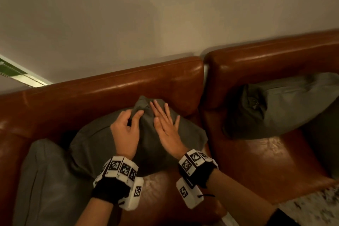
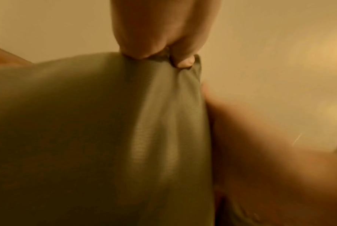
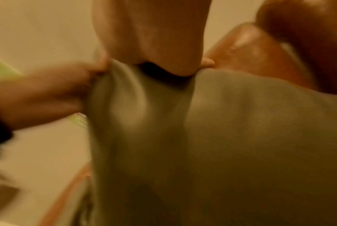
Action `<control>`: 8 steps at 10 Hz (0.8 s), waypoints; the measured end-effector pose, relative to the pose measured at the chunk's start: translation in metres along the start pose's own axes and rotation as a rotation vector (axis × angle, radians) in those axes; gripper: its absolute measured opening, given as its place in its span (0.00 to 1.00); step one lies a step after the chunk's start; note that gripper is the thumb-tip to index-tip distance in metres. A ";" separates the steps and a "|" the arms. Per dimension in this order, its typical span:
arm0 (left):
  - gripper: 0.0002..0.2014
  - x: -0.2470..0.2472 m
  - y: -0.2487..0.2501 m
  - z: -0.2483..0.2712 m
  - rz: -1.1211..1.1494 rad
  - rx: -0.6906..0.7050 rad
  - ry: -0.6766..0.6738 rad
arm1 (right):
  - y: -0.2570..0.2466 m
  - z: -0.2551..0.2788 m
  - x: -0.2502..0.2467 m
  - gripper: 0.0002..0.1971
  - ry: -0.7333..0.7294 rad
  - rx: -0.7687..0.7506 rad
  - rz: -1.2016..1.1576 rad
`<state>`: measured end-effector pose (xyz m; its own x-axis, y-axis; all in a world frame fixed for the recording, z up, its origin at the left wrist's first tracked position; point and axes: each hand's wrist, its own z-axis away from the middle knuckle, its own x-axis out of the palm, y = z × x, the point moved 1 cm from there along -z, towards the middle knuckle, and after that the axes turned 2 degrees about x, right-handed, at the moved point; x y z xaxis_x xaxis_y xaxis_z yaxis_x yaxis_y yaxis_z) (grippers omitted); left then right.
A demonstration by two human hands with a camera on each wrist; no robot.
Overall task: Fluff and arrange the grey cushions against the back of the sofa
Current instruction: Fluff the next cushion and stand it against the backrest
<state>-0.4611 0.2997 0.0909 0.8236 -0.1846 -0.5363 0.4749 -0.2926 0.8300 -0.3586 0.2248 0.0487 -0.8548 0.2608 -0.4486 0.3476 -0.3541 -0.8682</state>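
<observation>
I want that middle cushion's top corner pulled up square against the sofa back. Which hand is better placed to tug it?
Probably the left hand: its fingers already pinch the bunched top corner of the middle cushion. The right hand lies flat and open on the cushion's face, so it would need to regrip first.

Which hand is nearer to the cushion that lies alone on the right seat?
Right. The right hand lies flat on the middle cushion, on the side toward that right cushion; the left hand, pinching fabric, is farther away.

A plain off-white wall [image 1: 128,14] rises at the top of the head view. At the left edge, a green-and-white strip [image 1: 16,73] slants across it. A pale speckled floor [image 1: 315,207] shows bottom right.
</observation>
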 end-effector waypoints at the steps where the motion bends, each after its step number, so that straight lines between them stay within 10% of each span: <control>1: 0.13 -0.008 0.013 0.007 0.057 -0.038 0.063 | 0.076 0.027 -0.021 0.26 0.013 0.208 -0.301; 2: 0.06 -0.016 0.032 0.007 0.133 0.000 0.100 | 0.167 0.056 -0.058 0.31 -0.175 0.666 0.221; 3: 0.12 -0.025 0.037 -0.011 0.142 0.067 0.091 | 0.165 0.076 -0.072 0.42 0.190 1.030 -0.275; 5: 0.08 -0.030 0.038 -0.010 0.200 0.028 0.046 | 0.145 0.061 -0.059 0.35 0.298 0.759 -0.663; 6: 0.08 -0.035 0.040 -0.014 0.272 0.022 0.146 | 0.158 0.050 -0.067 0.21 0.406 0.720 -0.477; 8: 0.04 -0.009 0.069 -0.008 0.137 0.117 -0.019 | 0.151 0.045 -0.089 0.23 0.444 0.812 -0.084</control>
<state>-0.4331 0.2891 0.1544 0.8719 -0.2473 -0.4227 0.3180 -0.3705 0.8727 -0.2472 0.1079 -0.0335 -0.5809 0.5745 -0.5767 -0.2284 -0.7950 -0.5619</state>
